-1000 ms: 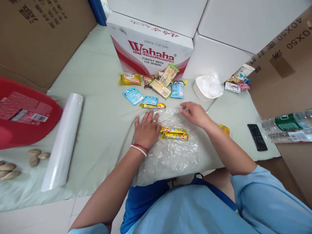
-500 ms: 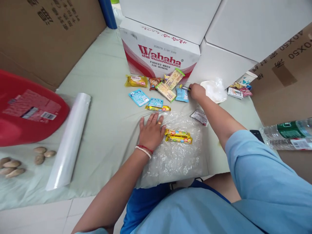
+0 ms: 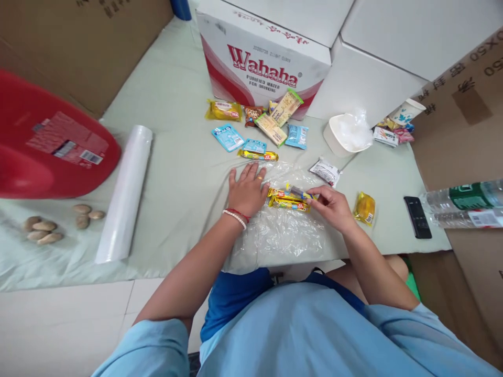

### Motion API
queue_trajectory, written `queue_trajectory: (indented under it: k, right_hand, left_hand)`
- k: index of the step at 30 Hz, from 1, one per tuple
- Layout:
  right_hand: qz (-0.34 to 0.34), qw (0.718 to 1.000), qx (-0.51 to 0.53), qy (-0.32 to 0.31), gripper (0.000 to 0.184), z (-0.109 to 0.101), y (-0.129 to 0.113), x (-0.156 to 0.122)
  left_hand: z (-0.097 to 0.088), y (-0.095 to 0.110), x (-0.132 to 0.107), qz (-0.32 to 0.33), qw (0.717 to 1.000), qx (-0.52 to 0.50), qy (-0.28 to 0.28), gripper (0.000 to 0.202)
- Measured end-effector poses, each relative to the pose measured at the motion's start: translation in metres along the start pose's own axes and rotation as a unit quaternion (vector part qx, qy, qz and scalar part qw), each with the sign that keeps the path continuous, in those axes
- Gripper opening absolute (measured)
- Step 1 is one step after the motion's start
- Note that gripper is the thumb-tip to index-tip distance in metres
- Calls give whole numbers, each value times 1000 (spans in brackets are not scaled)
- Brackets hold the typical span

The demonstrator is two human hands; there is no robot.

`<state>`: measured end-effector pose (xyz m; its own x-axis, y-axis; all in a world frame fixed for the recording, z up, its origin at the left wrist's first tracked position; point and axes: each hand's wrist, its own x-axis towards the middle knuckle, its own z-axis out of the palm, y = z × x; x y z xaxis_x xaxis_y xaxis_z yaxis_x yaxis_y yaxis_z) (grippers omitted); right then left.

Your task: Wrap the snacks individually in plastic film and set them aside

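Note:
My left hand [image 3: 247, 193] lies flat, fingers spread, on the left edge of a clear plastic bag [image 3: 275, 235]. Between the thumb and fingers of my right hand [image 3: 333, 207] is a small slim snack packet [image 3: 300, 192], dark in the middle with yellow ends. It is over two yellow wrapped snack sticks [image 3: 289, 203] on the bag and partly covers the upper one. Just beyond the bag, another yellow snack stick [image 3: 269, 156] touches a blue packet [image 3: 254, 145]. A silver-white packet [image 3: 325, 172] rests near the bag's upper right corner.
Against a Wahaba-style red and white carton [image 3: 259, 65] lie cracker packs [image 3: 271, 130] and other snacks. A white bowl [image 3: 336, 139] holds crumpled plastic. To the right are a yellow packet [image 3: 365, 208], a black phone-like device [image 3: 417, 217] and bottles [image 3: 467, 198]. A plastic roll [image 3: 124, 193] lies left.
My right hand has come back from beside the blue packet near the carton to the bag, carrying the slim packet. My left hand stays on the bag. The view has tilted downward.

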<state>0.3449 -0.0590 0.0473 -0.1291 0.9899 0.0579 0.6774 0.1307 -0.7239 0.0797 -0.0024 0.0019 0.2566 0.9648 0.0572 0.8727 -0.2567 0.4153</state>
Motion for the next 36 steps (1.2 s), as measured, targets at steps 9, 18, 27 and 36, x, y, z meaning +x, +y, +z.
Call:
queue_trajectory:
  k: [9, 18, 27, 36]
  right_hand:
    - [-87, 995, -55, -17, 21, 20, -1, -3]
    - [-96, 993, -71, -18, 24, 28, -2, -1]
    - [-170, 980, -67, -76, 30, 15, -21, -77]
    - [-156, 986, -58, -15, 23, 26, 21, -123]
  left_hand:
    - [2, -2, 0, 3, 1000, 3, 1, 55]
    - [-1, -2, 0, -2, 1000, -18, -5, 53]
    - [-29, -2, -27, 132, 987, -28, 88, 37]
    - [-38, -62, -105, 284, 942, -85, -156, 67]
